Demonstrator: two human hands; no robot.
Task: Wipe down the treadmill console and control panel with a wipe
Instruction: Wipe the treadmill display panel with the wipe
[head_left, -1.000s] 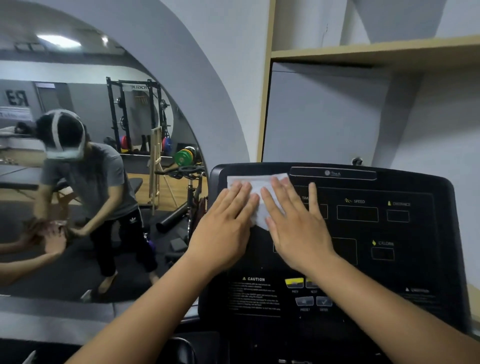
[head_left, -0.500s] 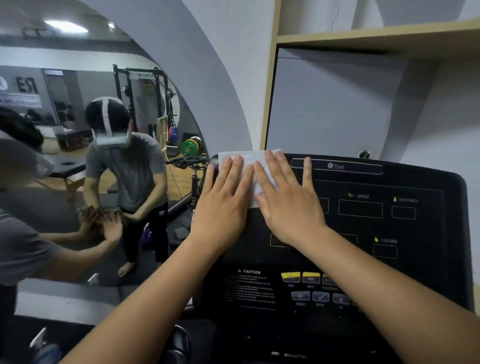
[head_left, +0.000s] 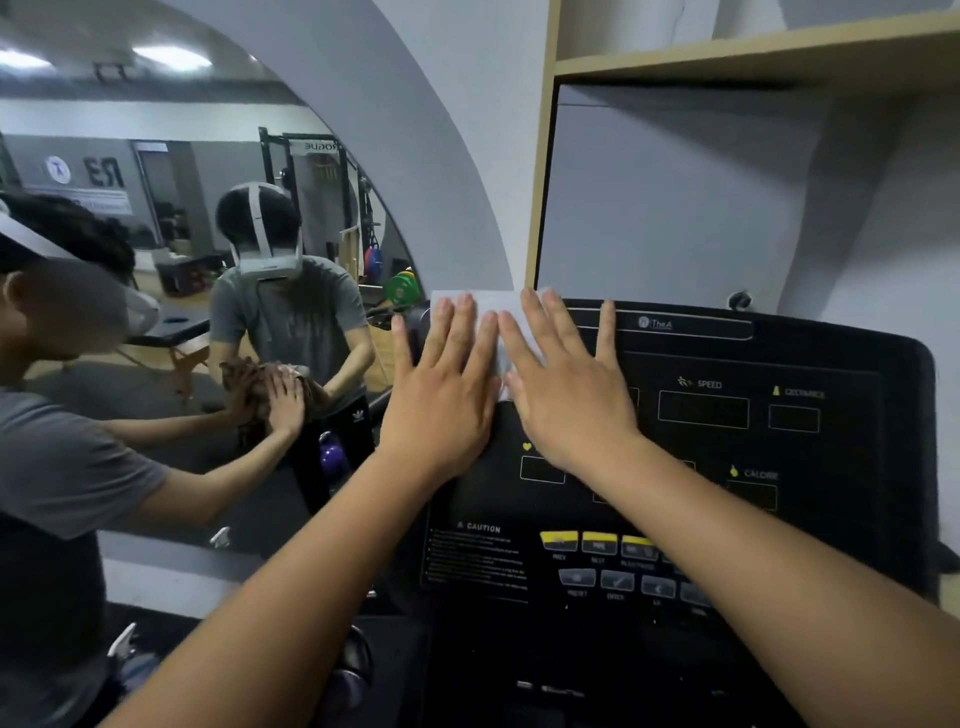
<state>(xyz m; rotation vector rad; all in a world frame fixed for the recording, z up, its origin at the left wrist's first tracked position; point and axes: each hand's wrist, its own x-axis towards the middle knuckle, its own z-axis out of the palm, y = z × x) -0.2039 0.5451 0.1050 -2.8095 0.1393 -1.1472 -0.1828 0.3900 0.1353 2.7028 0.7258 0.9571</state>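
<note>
At console (head_left: 841, 525) top-left corner: left hand (head_left: 441, 402), right hand (head_left: 569, 410) flat, fingers (head_left: 460, 332) straight and spread, pressing wipe (head_left: 493, 309) down. Wiping underway; next move likely sweeps right over displays (head_left: 703, 410), then buttons (head_left: 597, 543).

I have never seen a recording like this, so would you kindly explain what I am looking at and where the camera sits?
The camera is worn on a person's head and looks forward and down, so the two bare arms are the wearer's own. In front stands a black treadmill console with dark display windows and yellow buttons. A white wipe lies at its upper left corner. The left hand and right hand press it flat with straight fingers, side by side. The mirror on the left reflects the same person.
</note>
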